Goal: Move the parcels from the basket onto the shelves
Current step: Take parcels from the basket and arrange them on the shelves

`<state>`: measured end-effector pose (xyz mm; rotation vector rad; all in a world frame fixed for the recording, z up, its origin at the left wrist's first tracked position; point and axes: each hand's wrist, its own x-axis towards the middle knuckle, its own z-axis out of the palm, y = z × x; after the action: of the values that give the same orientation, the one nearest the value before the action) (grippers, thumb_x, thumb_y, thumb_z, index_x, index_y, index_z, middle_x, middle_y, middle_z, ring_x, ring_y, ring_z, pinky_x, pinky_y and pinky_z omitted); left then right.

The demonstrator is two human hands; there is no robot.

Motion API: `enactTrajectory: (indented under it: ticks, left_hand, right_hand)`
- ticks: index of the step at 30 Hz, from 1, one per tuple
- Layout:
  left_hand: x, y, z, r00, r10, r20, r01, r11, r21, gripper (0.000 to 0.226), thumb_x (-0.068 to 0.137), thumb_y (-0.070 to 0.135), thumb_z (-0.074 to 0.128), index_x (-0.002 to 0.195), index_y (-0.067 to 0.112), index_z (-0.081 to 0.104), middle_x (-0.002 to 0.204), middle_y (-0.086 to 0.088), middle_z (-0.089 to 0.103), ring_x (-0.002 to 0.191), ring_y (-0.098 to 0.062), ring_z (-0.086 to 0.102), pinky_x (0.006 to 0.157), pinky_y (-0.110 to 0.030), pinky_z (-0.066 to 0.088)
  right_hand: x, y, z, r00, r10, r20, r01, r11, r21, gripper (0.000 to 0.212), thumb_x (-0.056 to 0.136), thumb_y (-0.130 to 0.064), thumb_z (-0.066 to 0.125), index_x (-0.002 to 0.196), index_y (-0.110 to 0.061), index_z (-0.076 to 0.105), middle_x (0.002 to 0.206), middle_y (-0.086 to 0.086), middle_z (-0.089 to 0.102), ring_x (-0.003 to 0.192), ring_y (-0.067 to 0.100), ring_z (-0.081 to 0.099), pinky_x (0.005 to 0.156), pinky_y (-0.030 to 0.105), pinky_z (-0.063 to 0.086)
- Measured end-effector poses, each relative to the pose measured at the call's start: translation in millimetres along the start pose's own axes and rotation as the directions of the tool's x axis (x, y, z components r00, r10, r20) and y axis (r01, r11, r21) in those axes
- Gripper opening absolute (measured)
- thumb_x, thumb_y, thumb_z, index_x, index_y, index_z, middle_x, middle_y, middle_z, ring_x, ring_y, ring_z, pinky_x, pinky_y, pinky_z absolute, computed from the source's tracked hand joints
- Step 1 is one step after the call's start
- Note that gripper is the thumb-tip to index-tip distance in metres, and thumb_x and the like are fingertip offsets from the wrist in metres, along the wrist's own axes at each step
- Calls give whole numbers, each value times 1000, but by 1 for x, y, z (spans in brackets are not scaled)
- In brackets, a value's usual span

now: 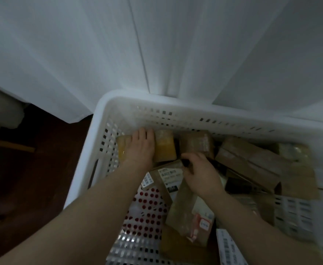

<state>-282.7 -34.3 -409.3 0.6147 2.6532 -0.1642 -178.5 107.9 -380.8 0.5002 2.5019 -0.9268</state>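
Reaching into the basket [157,104] with both hands, the person looks to be early in the job. No shelf is in sight, and the basket is well stocked, so nearly everything seems left to move.

The yellow parcel [165,150] sits at the far left of the basket, against its far wall. It is a squat block wrapped in glossy tape, with a paler band across its far end. The left hand [141,148] lies on top of it, palm down, with the fingertips hooked over the far edge.

Just nearer and to the right lies the labelled parcel [168,175], a flat brown packet with white printed stickers, tilted across the heap. The right hand [200,173] has its fingers curled round the packet's far corner.

Around these, a brown box [197,142] stands beside the yellow one, a long cardboard carton [252,163] slants off to the right, and a red-spotted bag [149,205] lies near the left wall.

Beyond the basket hangs a pale surface [99,54], curtain or panel, I can't tell which. Dark floor [32,169] shows to the left.
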Motion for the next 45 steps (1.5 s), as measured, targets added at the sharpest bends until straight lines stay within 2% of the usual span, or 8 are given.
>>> enactTrajectory:
  ticks: [4, 8, 12, 20, 25, 29, 35, 45]
  left_hand:
    - [-48, -7, -51, 993, 65, -99, -64, 998, 8, 83, 72, 32, 72, 138, 15, 25, 134, -8, 34, 121, -24, 38, 104, -37, 32]
    - [-109, -12, -116, 959, 194, -205, -206, 978, -42, 94, 62, 33, 79, 140, 12, 32, 137, -10, 38, 121, -27, 43, 108, -40, 32]
    - [-163, -8, -181, 881, 326, -342, -384, 916, -115, 104, 37, 31, 89, 128, 10, 41, 124, -12, 52, 105, -26, 58, 88, -37, 54]
    - [-211, -1, -292, 912, 264, -315, -386, 812, -438, 87, 84, 15, 64, 151, 16, 9, 154, -11, 12, 139, -26, 22, 110, -31, 30]
    - [-234, 24, -366, 984, 147, 104, 95, 69, -993, 41, 93, 46, 50, 120, 16, 50, 124, -11, 54, 114, -27, 51, 94, -43, 47]
    - [-249, 34, -394, 898, 399, 186, 139, 144, -980, 87, 53, 65, 73, 125, 22, 51, 122, -13, 59, 112, -29, 56, 81, -43, 52]
    - [-287, 60, -418, 759, 649, 55, -5, 89, -996, 53, 81, 14, 71, 126, 27, 44, 115, -15, 65, 104, -34, 64, 81, -53, 55]
    - [-358, 132, -439, 626, 780, -13, -187, 133, -973, 54, 80, 5, 70, 123, 31, 52, 100, -6, 72, 97, -27, 67, 79, -51, 56]
  right_hand:
    - [-40, -20, -39, 963, 268, -1, -248, 893, 374, 42, 97, -23, 53, 137, -13, 46, 134, 8, 53, 120, 21, 51, 98, 29, 42]
    - [-86, -60, -94, 813, 534, 231, -520, 490, 699, 68, 87, -55, 58, 140, -15, 41, 136, 9, 48, 117, 29, 50, 95, 45, 46]
    - [-142, -96, -149, 801, 442, 403, -520, 181, 835, 72, 70, -77, 59, 117, -23, 54, 113, 7, 59, 100, 31, 58, 77, 44, 54]
    - [-242, -139, -225, 884, 464, 49, -119, 122, 985, 47, 78, -31, 75, 118, -12, 59, 111, 14, 67, 99, 33, 63, 82, 50, 56]
    - [-298, -161, -237, 855, 499, -139, 130, 53, 990, 40, 78, -16, 73, 115, -7, 62, 96, 18, 72, 88, 32, 69, 68, 39, 57]
    - [-342, -176, -239, 811, 511, -285, 281, 86, 956, 49, 75, -7, 75, 121, -7, 58, 97, 16, 72, 80, 23, 69, 55, 28, 55]
    - [-404, -175, -247, 807, 426, -409, 382, 151, 912, 53, 58, -14, 81, 108, -12, 64, 88, 6, 74, 80, 16, 68, 70, 26, 51]
    - [-504, -130, -237, 693, 517, -503, 384, 325, 864, 77, 44, -45, 80, 114, -19, 67, 105, 4, 72, 103, 21, 59, 99, 36, 37]
